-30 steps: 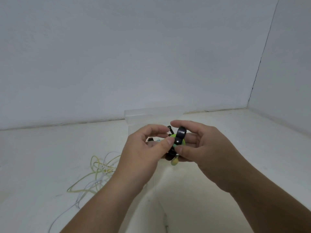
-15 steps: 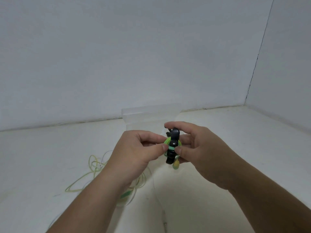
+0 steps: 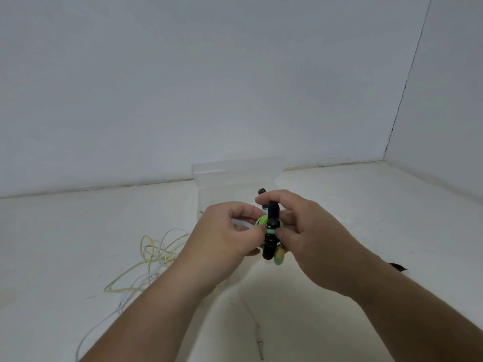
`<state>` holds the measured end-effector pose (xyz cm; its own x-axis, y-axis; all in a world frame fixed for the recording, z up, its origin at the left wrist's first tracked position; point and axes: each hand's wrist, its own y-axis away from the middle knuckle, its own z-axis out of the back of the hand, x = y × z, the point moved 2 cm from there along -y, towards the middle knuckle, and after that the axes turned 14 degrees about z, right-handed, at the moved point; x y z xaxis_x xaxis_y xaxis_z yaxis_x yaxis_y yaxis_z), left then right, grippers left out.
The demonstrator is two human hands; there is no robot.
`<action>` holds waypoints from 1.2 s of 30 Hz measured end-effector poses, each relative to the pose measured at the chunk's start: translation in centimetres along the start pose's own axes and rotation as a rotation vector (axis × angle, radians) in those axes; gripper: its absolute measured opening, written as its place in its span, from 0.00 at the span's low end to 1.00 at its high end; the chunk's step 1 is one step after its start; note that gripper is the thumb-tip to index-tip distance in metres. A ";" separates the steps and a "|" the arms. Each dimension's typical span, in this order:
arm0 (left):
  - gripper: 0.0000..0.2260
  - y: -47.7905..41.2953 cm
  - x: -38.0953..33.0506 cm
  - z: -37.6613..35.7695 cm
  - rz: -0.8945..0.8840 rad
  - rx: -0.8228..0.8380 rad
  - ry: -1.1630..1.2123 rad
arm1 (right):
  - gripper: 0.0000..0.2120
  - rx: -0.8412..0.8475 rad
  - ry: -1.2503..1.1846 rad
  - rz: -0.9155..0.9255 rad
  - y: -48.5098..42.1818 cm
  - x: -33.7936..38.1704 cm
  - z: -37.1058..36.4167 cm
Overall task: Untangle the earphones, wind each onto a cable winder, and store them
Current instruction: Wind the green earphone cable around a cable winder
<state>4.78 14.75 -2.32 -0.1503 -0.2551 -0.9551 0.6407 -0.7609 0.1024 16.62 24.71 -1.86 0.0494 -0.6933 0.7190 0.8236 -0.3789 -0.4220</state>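
Winder (image 3: 271, 231): black, held edge-on in the air between both hands, in front of the box; green cable (image 3: 261, 221) wound on it.
Bud (image 3: 279, 258): yellow-green, hanging just below the winder.
Black bud (image 3: 261, 191): shows just above the right forefinger.
Left hand (image 3: 224, 236): thumb and forefinger pinch the winder's left side.
Right hand (image 3: 316, 236): fingers curled over the winder's top, thumb pressed to its right side.
Box (image 3: 235, 169): clear plastic, on the table (image 3: 65, 244) by the back wall; the hands cover most of it, so contents cannot be told.
Yellow cable (image 3: 150, 253): loose tangle on the table, left of the left wrist, outside the box.
White cable (image 3: 104, 322): thin, trailing from the tangle toward the near edge.
Plug (image 3: 259, 347): metal jack on a pale lead, lying on the table between the forearms.
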 end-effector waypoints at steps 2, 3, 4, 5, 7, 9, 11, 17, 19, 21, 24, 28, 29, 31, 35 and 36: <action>0.05 0.0 -0.2 0.5 0.028 0.078 0.020 | 0.23 0.016 -0.049 -0.012 0.0 0.0 0.3; 0.05 0.1 -0.2 0.8 0.043 0.114 0.028 | 0.23 0.031 -0.068 -0.017 0.0 0.0 0.4; 0.05 0.1 -0.3 1.0 0.055 0.145 0.029 | 0.22 0.047 -0.074 -0.019 0.0 0.0 0.5; 0.04 0.2 -0.3 1.1 0.063 0.166 0.021 | 0.22 0.062 -0.071 -0.016 0.1 0.0 0.5; 0.04 0.2 -0.2 1.2 0.075 0.172 0.011 | 0.23 0.077 -0.049 -0.004 0.1 0.0 0.3; 0.05 0.0 -0.1 1.0 0.081 0.153 0.035 | 0.24 0.071 -0.034 0.003 0.1 0.0 0.0; 0.05 -0.1 0.0 0.8 0.087 0.137 0.069 | 0.25 0.061 0.001 0.023 0.1 0.0 -0.1; 0.06 -0.3 0.4 0.3 0.148 0.134 0.186 | 0.22 0.040 -0.093 -0.013 0.0 -0.2 -0.1; 0.05 -0.5 0.7 0.0 0.211 0.143 0.272 | 0.19 0.000 -0.250 -0.103 -0.1 -0.6 0.4; 0.07 -0.6 1.0 -0.3 0.255 0.160 0.265 | 0.16 -0.016 -0.355 -0.229 0.0 -1.0 0.7; 0.09 -0.4 1.4 -0.7 0.246 0.224 0.130 | 0.15 0.013 -0.363 -0.383 0.2 -1.7 0.5; 0.15 0.0 1.2 -0.6 0.210 0.310 0.021 | 0.14 0.015 -0.366 -0.424 0.2 -1.8 0.3; 0.15 0.1 1.1 -0.5 0.203 0.310 0.019 | 0.13 0.008 -0.363 -0.412 0.1 -1.8 0.2; 0.13 0.1 0.9 -0.4 0.182 0.292 0.056 | 0.11 0.005 -0.365 -0.374 0.1 -1.5 -0.1; 0.11 -0.3 0.6 0.2 0.186 0.192 0.302 | 0.10 -0.110 -0.410 -0.344 -0.1 -1.6 -0.2; 0.13 -0.5 0.5 0.4 0.181 0.152 0.373 | 0.10 -0.174 -0.383 -0.339 -0.2 -2.0 -0.1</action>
<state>4.10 14.74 -2.72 0.2540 -0.1811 -0.9501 0.5093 -0.8101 0.2905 16.35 26.08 -3.23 0.0259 -0.2534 0.9670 0.7253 -0.6609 -0.1926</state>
